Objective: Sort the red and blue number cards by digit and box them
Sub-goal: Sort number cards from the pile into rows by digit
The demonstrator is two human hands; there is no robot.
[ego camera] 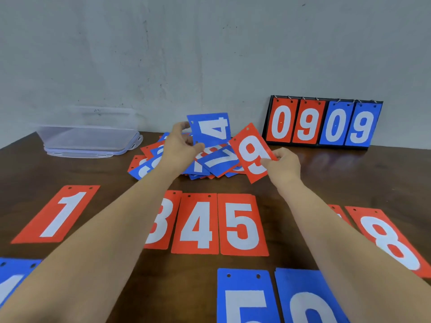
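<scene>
My left hand (180, 143) pinches a blue 4 card (211, 129), lifted upright above the loose pile of red and blue cards (210, 163) at the table's middle back. My right hand (283, 164) pinches a red card (253, 152) whose digit reads as a 6 or 9, tilted just right of the pile. On the table nearer to me lie red cards 1 (58, 214), 3 (163, 222), 4 (197, 223), 5 (242, 224) and 8 (391, 241). Below them lie blue cards, a 5 (247, 297) among them. My forearms hide parts of both rows.
A clear plastic box with its lid (91, 138) stands at the back left against the wall. A black flip scoreboard (323, 123) showing 0 9 0 9 stands at the back right. Bare brown tabletop (338, 178) lies between the scoreboard and the card rows.
</scene>
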